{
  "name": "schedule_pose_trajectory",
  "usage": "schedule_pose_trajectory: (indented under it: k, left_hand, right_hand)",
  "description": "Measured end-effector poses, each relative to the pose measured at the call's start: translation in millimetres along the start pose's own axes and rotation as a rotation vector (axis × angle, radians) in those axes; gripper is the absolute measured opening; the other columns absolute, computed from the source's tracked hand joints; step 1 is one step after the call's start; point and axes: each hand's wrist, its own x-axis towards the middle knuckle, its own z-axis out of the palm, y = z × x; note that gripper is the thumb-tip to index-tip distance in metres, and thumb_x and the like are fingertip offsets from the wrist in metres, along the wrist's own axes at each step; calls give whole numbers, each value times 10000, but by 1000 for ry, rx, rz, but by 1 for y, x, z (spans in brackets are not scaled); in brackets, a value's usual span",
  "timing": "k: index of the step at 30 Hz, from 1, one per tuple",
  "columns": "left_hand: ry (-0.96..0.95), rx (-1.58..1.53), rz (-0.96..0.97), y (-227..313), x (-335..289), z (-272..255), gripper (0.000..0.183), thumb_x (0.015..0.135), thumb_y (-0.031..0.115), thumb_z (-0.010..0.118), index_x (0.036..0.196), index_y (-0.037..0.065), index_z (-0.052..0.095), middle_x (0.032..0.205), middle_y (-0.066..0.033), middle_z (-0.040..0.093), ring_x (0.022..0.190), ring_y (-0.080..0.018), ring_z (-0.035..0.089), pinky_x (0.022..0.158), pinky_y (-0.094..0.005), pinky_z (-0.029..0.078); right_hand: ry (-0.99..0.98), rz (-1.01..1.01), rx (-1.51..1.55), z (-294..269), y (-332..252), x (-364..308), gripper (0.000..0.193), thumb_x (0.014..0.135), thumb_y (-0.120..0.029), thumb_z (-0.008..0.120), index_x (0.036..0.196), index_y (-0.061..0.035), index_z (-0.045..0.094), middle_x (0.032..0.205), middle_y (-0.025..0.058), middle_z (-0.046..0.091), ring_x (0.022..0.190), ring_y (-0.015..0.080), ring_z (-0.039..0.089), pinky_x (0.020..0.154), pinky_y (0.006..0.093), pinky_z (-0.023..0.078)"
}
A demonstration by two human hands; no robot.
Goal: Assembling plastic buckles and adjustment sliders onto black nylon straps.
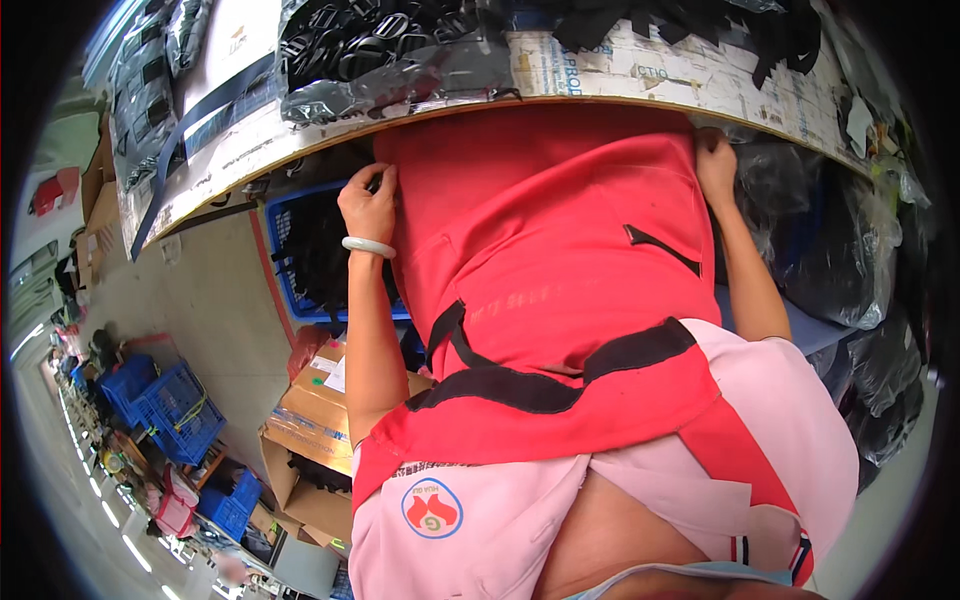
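From the head view I see both hands gripping a red cloth at its top corners, just under the desk edge. My left hand, with a pale bangle on the wrist, pinches the left corner; my right hand is closed on the right corner. The cloth hangs from those corners down over my lap. I judge it soft, light and limp, so the corners or top hem are the places to hold it. It is bright red with black straps across it. A blue crate sits behind the left hand.
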Motion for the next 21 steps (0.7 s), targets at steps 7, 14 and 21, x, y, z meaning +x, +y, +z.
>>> schedule_pose_trajectory:
  k: [7, 14, 21]
  left_hand:
    - [17, 38, 36, 16, 1, -2, 166, 851, 118, 689, 982, 16, 700, 657, -18, 604, 524, -75, 550, 473, -221, 433]
    - [-511, -432, -85, 115, -59, 31, 625, 825, 41, 684, 1390, 72, 420, 692, -6, 583, 509, -75, 546, 422, -196, 385]
    - [-810, -608, -155, 131, -80, 74, 732, 789, -26, 691, 1427, 74, 348, 782, -21, 585, 563, -101, 560, 444, -216, 395]
  right_hand:
    - [-249, -114, -100, 10, 20, 13, 294, 877, -252, 539, 1047, -58, 680, 1015, 265, 644, 987, 406, 623, 841, 452, 492]
    - [-581, -260, 242, -58, -155, -31, 176, 931, -157, 584, 997, -11, 656, 898, 52, 666, 811, 91, 591, 723, 243, 478]
    - [-936, -682, 612, -10, -254, -72, 147, 885, -120, 613, 941, 9, 656, 878, 105, 670, 797, 180, 635, 745, 306, 497]
